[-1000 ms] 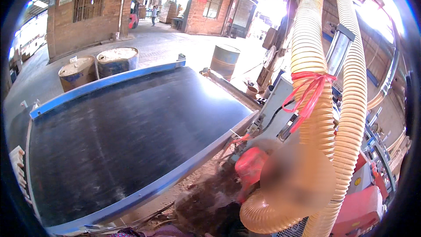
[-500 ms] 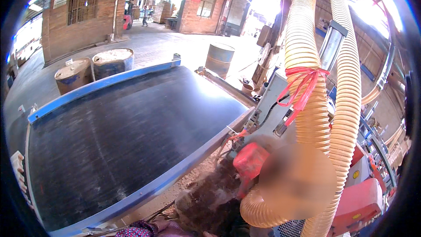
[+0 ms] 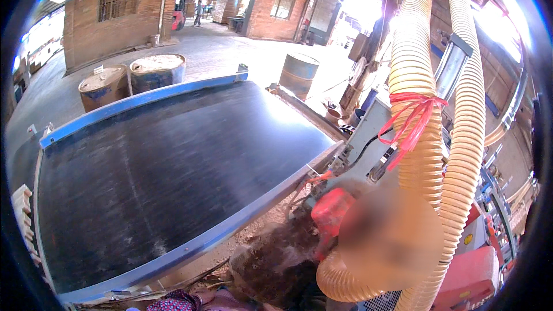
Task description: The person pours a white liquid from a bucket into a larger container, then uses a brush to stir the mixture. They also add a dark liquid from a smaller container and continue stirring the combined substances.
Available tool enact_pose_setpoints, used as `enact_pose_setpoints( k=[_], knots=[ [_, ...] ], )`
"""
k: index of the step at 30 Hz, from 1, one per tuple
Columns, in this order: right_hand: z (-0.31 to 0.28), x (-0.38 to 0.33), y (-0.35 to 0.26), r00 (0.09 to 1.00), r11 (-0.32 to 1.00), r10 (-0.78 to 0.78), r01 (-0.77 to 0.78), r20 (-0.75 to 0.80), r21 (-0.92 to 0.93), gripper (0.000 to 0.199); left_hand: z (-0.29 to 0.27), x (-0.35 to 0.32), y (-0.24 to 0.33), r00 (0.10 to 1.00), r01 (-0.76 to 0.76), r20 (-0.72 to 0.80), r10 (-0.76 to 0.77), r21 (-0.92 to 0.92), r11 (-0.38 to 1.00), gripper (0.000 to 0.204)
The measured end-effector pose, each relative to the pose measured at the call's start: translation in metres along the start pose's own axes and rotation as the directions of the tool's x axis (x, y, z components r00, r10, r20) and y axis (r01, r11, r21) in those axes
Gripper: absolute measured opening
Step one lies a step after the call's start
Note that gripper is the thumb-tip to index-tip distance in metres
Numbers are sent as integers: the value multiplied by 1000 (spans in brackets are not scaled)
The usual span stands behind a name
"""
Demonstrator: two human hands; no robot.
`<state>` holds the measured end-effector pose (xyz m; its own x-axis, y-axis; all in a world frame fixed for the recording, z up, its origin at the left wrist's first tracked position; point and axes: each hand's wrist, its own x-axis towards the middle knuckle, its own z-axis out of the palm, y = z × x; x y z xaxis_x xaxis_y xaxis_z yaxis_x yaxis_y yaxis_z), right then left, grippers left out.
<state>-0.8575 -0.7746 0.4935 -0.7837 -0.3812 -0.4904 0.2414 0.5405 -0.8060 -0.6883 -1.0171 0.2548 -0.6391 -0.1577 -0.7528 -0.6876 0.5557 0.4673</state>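
Observation:
Neither my left hand nor my right hand can be made out. At the lower edge shows a scrap of pink and dark patterned cloth [image 3: 173, 303], with a pinkish, cut-off shape beside it that I cannot name. Just beyond the cloth runs the blue near rail [image 3: 190, 247] of a wide black conveyor belt [image 3: 178, 178]. Nothing lies on the part of the belt in view. To the right of the cloth is a dark, dusty brown mass [image 3: 271, 265], and past it a red machine part [image 3: 331, 213], partly hidden by a blurred patch.
Two thick ribbed yellow hoses [image 3: 412, 52] hang at the right, one tied with a red plastic strip [image 3: 416, 118]. A grey metal cylinder [image 3: 453, 69] stands between them. Rusty drums [image 3: 158, 72] line the belt's far side; another drum [image 3: 299, 75] stands behind it. Red machine housings [image 3: 469, 276] fill the lower right.
The whole view has shifted slightly, so the far drums, belt and hoses sit a little further right and mostly higher. The patterned cloth at the lower edge has moved slightly left.

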Motion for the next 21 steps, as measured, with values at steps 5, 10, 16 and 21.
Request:
enact_pose_setpoints(
  k=[5, 10, 16, 21],
  knots=[
    [-11, -7, 14, 999, 999, 33, -33, -24, -28, 30, 20, 26, 5, 999, -39, 9, 38, 12, 999, 67],
    [-13, -15, 29, 999, 998, 45, -46, -28, -30, 31, 17, 29, 7, 996, -84, 38, 82, 42, 996, 65],
    [-1, -22, 34, 999, 999, 41, -41, -3, -16, 31, -9, 8, 10, 991, -109, -74, 115, 81, 991, 62],
    [-19, -27, 54, 996, 996, 82, -84, -46, -27, 32, -23, -16, 69, 998, -63, -3, 64, 91, 994, 58]
  ],
)
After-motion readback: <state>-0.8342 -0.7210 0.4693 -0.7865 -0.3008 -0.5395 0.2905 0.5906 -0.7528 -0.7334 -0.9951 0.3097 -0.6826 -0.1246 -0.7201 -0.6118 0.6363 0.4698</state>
